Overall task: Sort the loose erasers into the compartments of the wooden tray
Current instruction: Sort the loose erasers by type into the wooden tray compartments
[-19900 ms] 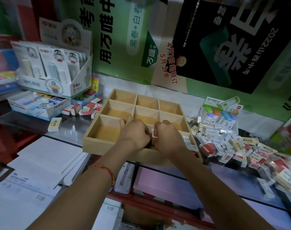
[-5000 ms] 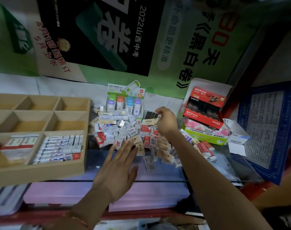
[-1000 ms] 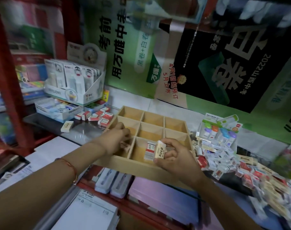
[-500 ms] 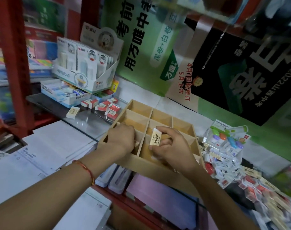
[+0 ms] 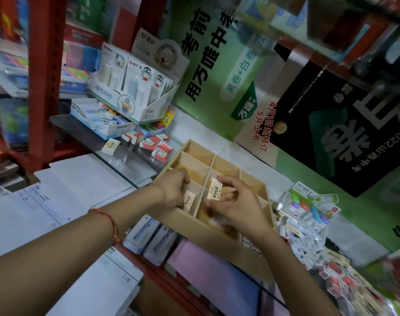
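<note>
Left hand (image 5: 174,188) is now seating a cream eraser (image 5: 189,200) in the wooden tray's (image 5: 217,245) near-left compartment, fingers curled on it. Right hand (image 5: 237,206) is still pinching a second cream eraser (image 5: 214,189) above the tray's middle divider. They look like the same type, so it's probably going left too.

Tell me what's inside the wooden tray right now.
Far compartments of the wooden tray show bare wood. The left hand holds a cream eraser in the near-left one. The right hand, pinching a second eraser, covers most of the near-middle compartment.
</note>
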Demonstrator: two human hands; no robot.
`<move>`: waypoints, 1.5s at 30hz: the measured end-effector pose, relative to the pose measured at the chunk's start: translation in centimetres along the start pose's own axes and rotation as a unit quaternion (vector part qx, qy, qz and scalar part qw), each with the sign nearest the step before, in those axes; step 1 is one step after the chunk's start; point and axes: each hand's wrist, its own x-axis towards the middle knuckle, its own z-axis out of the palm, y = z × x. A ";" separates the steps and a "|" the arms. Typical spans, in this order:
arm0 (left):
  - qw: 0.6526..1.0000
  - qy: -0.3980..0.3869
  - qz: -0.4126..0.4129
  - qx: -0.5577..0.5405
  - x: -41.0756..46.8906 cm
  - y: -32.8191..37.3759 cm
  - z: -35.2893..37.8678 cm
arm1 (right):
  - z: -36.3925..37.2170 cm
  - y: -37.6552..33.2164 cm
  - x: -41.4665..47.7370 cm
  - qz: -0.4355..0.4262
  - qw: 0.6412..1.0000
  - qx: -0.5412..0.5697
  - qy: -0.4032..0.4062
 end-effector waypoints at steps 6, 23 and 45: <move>1.000 0.022 0.009 -0.019 0.1 -0.4 0.7 | 1.2 -1.4 0.5 -0.038 0.997 -0.057 -0.044; 0.987 0.006 -0.073 -0.142 0.3 0.0 -0.6 | 4.7 -2.6 3.2 0.062 0.922 -0.377 -0.070; 0.908 0.028 0.363 0.207 -4.2 16.4 27.1 | -20.9 22.1 -26.6 0.209 0.877 -0.156 0.404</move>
